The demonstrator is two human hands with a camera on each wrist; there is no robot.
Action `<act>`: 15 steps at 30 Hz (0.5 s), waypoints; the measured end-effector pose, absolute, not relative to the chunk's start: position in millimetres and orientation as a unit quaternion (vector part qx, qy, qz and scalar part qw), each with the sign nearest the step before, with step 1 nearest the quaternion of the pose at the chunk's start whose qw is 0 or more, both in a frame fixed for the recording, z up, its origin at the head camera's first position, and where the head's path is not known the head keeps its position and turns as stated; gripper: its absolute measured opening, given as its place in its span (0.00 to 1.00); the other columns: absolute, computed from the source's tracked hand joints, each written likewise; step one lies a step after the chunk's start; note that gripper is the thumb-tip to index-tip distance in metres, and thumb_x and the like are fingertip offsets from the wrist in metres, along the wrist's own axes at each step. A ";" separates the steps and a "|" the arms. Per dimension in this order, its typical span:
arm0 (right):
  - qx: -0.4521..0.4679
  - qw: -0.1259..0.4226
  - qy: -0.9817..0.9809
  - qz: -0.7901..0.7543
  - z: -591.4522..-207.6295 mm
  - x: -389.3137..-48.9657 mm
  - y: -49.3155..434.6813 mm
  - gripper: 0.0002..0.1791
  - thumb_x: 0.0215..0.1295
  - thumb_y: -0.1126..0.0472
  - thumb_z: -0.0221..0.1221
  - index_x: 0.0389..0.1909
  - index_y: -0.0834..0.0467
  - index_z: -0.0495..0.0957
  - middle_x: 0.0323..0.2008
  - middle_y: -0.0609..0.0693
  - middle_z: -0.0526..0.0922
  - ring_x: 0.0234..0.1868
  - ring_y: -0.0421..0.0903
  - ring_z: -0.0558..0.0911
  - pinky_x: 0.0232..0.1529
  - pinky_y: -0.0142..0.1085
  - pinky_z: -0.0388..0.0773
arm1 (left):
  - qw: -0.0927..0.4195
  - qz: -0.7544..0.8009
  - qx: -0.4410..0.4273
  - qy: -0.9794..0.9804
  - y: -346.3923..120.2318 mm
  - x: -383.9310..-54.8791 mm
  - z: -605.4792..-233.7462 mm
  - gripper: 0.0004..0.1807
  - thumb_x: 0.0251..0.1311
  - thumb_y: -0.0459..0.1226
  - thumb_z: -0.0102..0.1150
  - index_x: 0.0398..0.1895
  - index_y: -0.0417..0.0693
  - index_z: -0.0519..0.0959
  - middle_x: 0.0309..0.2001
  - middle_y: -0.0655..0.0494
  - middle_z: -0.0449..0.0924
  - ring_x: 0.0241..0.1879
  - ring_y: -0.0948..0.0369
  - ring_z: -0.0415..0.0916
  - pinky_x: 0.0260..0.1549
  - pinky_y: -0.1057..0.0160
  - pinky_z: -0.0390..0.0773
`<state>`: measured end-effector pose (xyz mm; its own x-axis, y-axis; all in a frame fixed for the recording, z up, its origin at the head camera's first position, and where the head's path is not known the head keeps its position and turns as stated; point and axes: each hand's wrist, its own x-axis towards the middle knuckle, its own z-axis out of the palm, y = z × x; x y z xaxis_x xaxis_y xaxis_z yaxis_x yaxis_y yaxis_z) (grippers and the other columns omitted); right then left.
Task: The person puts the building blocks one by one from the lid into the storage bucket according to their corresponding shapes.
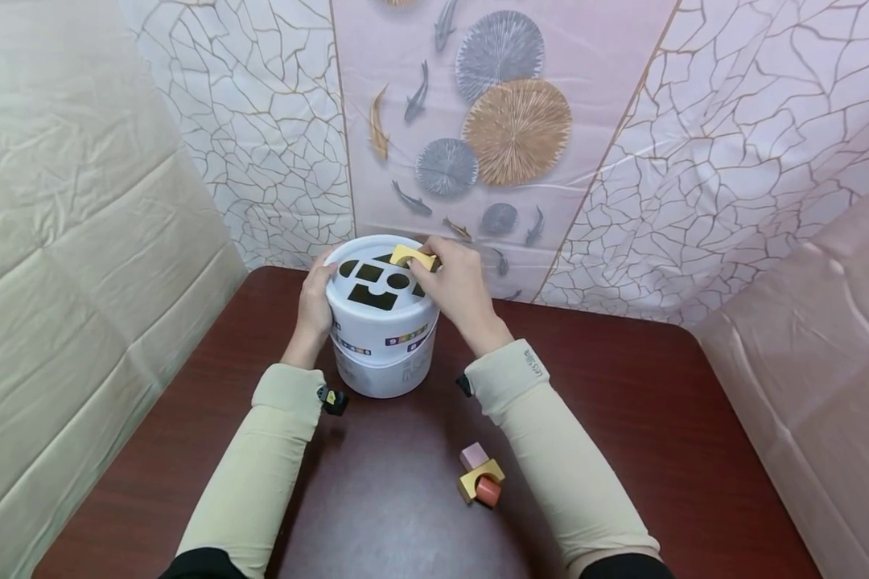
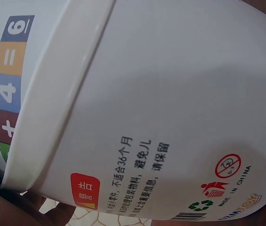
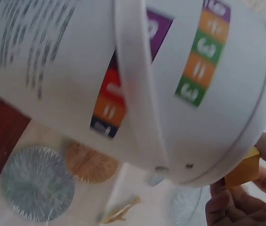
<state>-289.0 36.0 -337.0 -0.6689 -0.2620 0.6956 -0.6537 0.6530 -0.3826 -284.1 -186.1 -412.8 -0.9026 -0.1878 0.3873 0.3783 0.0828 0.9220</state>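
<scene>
A white bucket (image 1: 384, 375) stands upright near the table's far edge. Its lid (image 1: 409, 299) has several dark cut-out shapes. My left hand (image 1: 313, 310) holds the bucket's left side near the rim, fingers curved round it. Over the back right of the lid, my right hand (image 1: 458, 283) pinches a yellow arch block (image 1: 403, 254). The block (image 3: 244, 170) shows beside the lid's edge in the right wrist view; whether it sits in a cut-out I cannot tell.
Nearer on the brown table (image 1: 376, 490) lie a pink block (image 1: 474, 456), another yellow arch block (image 1: 471, 485) and an orange-red cylinder (image 1: 488, 492), close together. Patterned cloth (image 1: 261, 121) hangs behind the table, and plain cloth flanks both sides.
</scene>
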 end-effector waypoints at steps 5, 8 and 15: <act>0.231 0.304 -0.877 0.292 -335.0 -293.8 37.3 0.07 0.60 0.57 0.67 0.29 0.56 0.82 0.23 0.47 0.80 0.23 0.44 0.73 0.25 0.37 0.69 | 0.216 -0.672 -0.063 -0.706 -186.2 -283.7 -411.5 0.29 0.71 0.42 0.35 0.72 0.45 0.69 0.69 0.52 0.69 0.68 0.56 0.63 0.69 0.54 0.58; 0.218 0.291 -0.887 0.284 -333.9 -297.9 33.9 0.08 0.61 0.54 0.66 0.29 0.55 0.83 0.23 0.46 0.82 0.25 0.44 0.75 0.27 0.39 0.72 | 0.214 -0.672 -0.058 -0.707 -186.1 -283.2 -410.9 0.29 0.71 0.42 0.34 0.72 0.47 0.69 0.70 0.52 0.69 0.69 0.57 0.63 0.70 0.56 0.57; 0.214 0.251 -0.895 0.300 -332.1 -306.7 28.8 0.10 0.63 0.53 0.67 0.36 0.55 0.90 0.33 0.46 0.89 0.33 0.45 0.83 0.36 0.40 0.79 | 0.210 -0.673 -0.068 -0.706 -185.8 -282.3 -411.0 0.29 0.72 0.41 0.33 0.73 0.46 0.68 0.70 0.51 0.68 0.69 0.55 0.63 0.70 0.53 0.58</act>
<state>-306.7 28.8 -332.1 -0.7816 -0.2330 0.5786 -0.5346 0.7282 -0.4289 -282.3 -185.8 -411.0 -0.9026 -0.1865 0.3880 0.3789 0.0838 0.9216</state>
